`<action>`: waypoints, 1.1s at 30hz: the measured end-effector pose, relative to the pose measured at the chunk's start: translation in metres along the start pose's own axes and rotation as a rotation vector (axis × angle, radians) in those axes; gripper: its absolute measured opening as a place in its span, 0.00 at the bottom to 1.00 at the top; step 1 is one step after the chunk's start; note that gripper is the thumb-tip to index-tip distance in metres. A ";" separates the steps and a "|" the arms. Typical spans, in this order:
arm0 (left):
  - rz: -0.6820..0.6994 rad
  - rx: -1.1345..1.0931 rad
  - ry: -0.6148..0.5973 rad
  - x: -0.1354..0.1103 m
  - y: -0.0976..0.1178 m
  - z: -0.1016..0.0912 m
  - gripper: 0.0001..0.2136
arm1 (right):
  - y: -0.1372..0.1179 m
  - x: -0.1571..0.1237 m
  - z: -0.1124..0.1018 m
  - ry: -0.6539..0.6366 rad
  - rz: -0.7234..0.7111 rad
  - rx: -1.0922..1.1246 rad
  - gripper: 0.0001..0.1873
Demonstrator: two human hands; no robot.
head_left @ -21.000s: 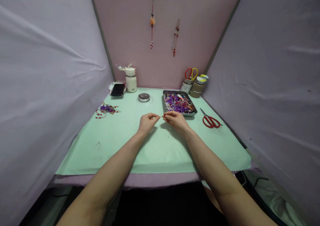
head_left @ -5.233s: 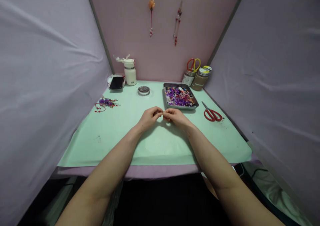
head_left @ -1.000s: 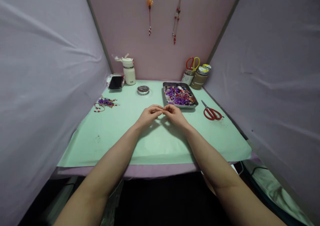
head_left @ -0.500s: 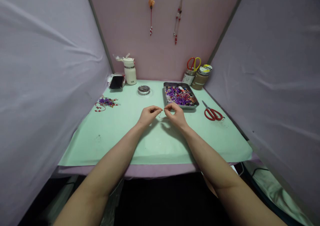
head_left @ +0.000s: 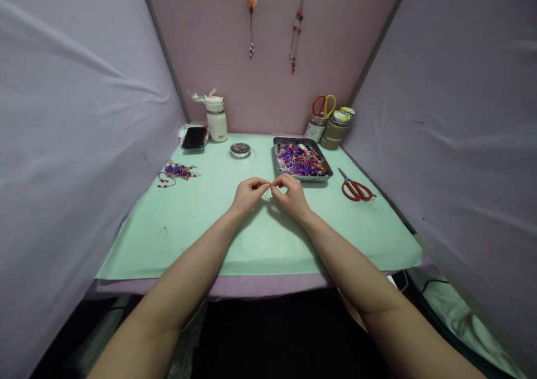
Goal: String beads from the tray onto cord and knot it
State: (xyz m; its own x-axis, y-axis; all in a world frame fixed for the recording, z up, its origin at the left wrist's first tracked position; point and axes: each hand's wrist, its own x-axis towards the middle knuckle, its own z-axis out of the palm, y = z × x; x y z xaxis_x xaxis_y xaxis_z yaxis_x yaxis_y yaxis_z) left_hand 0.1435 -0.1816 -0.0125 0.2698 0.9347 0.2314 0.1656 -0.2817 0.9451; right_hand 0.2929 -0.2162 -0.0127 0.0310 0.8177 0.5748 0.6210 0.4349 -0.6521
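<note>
My left hand [head_left: 249, 194] and my right hand [head_left: 290, 193] meet fingertip to fingertip over the middle of the table, each closed in a pinch. Between them runs a thin cord [head_left: 267, 195], with a loop of it hanging just below the fingertips. Whatever small piece sits at the pinch is hidden by the fingers. Just beyond my right hand stands a metal tray [head_left: 318, 180] holding many purple, red and clear beads [head_left: 296, 159]. A round spool or flat case [head_left: 240, 150] lies past my left hand.
Red-handled scissors [head_left: 356, 190] lie at the right. Finished-looking beaded strings [head_left: 178, 171] rest at the left. Along the back stand a phone [head_left: 195, 137], a white bottle [head_left: 217, 120], a can with scissors [head_left: 316, 128] and a brown jar [head_left: 334, 132]. Beaded pendants [head_left: 251, 3] hang on the wall.
My right hand has moved slightly left, so the fingertips of both hands now touch or nearly touch. The red bit seen at the left fingertips is now covered. The view has shifted slightly.
</note>
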 end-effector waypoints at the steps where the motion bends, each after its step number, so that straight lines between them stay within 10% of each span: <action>1: -0.007 -0.007 0.001 0.000 0.000 0.000 0.10 | 0.000 0.000 0.000 -0.001 0.002 0.001 0.05; 27: -0.342 -0.332 -0.066 0.000 0.006 -0.003 0.13 | -0.002 -0.002 0.002 0.020 -0.055 0.047 0.03; 33: -0.348 -0.382 -0.034 0.001 0.008 -0.002 0.13 | 0.004 -0.004 0.011 -0.061 0.139 0.223 0.13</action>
State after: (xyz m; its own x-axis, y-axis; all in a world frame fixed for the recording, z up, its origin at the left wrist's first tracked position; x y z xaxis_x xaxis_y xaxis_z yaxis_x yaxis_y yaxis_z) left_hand 0.1430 -0.1828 -0.0042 0.2916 0.9498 -0.1137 -0.1050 0.1499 0.9831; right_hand 0.2864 -0.2136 -0.0228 0.0529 0.8935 0.4459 0.4261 0.3836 -0.8193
